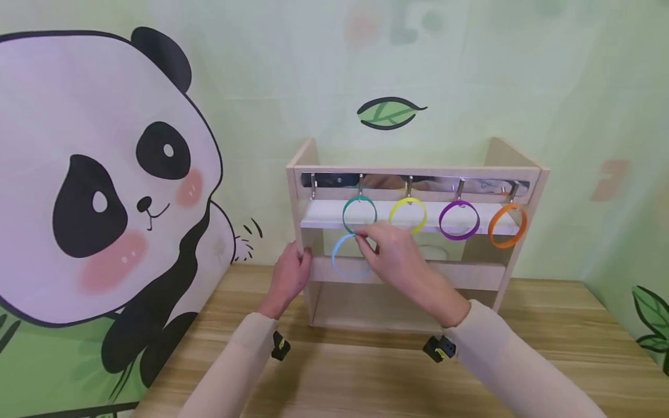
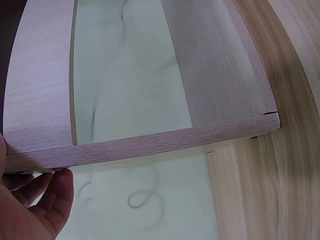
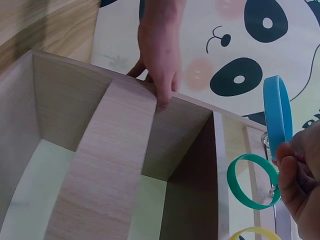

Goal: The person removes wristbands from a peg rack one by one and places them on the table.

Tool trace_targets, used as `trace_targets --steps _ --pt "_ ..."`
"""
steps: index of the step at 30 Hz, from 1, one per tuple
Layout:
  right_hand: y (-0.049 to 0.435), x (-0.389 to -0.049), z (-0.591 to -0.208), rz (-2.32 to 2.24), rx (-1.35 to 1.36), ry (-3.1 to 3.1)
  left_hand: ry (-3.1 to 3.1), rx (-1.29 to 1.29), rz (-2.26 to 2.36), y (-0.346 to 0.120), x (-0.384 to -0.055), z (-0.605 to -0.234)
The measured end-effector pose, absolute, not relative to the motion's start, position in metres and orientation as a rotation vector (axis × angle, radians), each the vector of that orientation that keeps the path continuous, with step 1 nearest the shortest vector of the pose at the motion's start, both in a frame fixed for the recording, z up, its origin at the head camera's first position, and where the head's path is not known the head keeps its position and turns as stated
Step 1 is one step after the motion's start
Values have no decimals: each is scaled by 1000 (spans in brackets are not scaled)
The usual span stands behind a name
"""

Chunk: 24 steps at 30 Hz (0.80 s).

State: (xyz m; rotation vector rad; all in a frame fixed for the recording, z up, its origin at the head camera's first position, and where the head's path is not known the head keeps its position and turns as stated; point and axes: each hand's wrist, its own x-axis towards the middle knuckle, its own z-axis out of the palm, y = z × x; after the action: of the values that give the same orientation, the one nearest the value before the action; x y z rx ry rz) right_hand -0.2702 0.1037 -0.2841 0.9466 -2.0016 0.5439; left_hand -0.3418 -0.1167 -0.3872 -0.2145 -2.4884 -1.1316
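Observation:
My right hand [image 1: 402, 261] pinches a light blue ring [image 3: 274, 112] between thumb and fingers, in front of a small wooden shelf [image 1: 397, 169]. In the head view the blue ring is just below a green ring [image 1: 344, 212], which hangs from a hook. With thumb and fingers on either side, my left hand [image 1: 290, 273] grips the edge of the shelf's left side panel [image 2: 150, 145]. A hook [image 1: 313, 187] at the far left of the metal strip [image 1: 340, 180] carries no ring. A yellow ring [image 1: 392, 212], a purple ring [image 1: 441, 223] and an orange ring [image 1: 491, 226] hang further right.
The shelf stands on a wood-grain table [image 1: 360, 371]. A white inner board [image 1: 324, 215] lies behind the rings, with a wooden crossbar [image 1: 470, 274] lower down. Behind is a pale green wall [image 1: 251, 145] with a large panda picture [image 1: 104, 75] at left.

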Motion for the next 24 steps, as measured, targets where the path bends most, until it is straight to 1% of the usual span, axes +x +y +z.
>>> trace_targets --steps 9,13,24 --pt "114 -261 -310 455 963 -2078 -2476 -245 -1115 -118 -342 -388" --pt "117 -259 -325 421 964 -2117 -2470 -253 -1100 -118 -343 -387" --pt "119 -255 -372 417 1071 -2080 -2480 -238 -1102 -118 -344 -388"
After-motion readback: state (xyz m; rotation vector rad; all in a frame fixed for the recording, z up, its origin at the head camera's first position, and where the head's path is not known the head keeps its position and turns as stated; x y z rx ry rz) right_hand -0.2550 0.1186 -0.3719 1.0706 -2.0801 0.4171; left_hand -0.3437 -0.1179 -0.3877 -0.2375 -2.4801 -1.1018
